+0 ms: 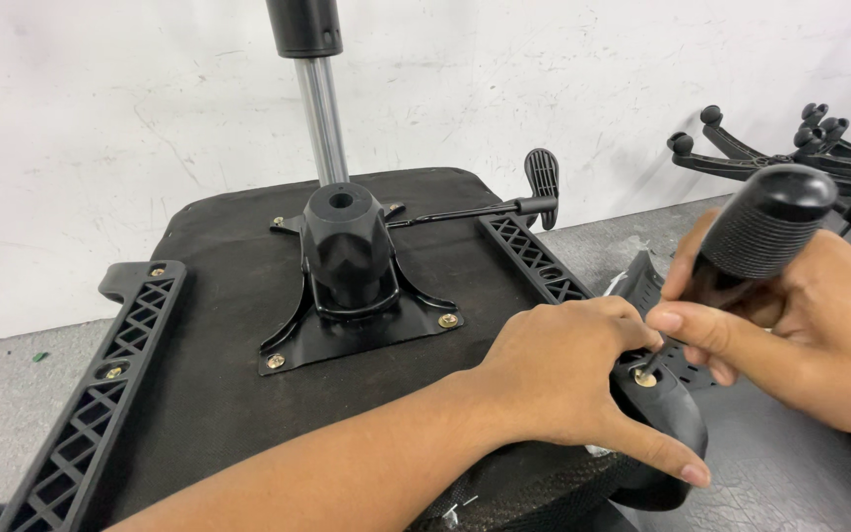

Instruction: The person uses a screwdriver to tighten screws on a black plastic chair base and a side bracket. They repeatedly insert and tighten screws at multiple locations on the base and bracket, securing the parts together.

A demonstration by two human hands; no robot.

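Note:
An upturned black chair seat [248, 296] lies before me with a black tilt mechanism [347, 266] bolted to its middle. My left hand [563, 369] presses on the right armrest bracket [667, 414], fingers spread around a brass screw [645, 377]. My right hand [790, 325] grips a screwdriver with a ribbed black handle [765, 227]; its tip sits on that screw. A second latticed armrest bracket [100, 394] is fixed along the seat's left edge.
A chrome gas-lift column [322, 108] rises behind the mechanism. A black adjustment lever [541, 182] sticks out to the right. Black chair star bases [790, 158] lie at the far right by the white wall, on a grey floor [790, 473].

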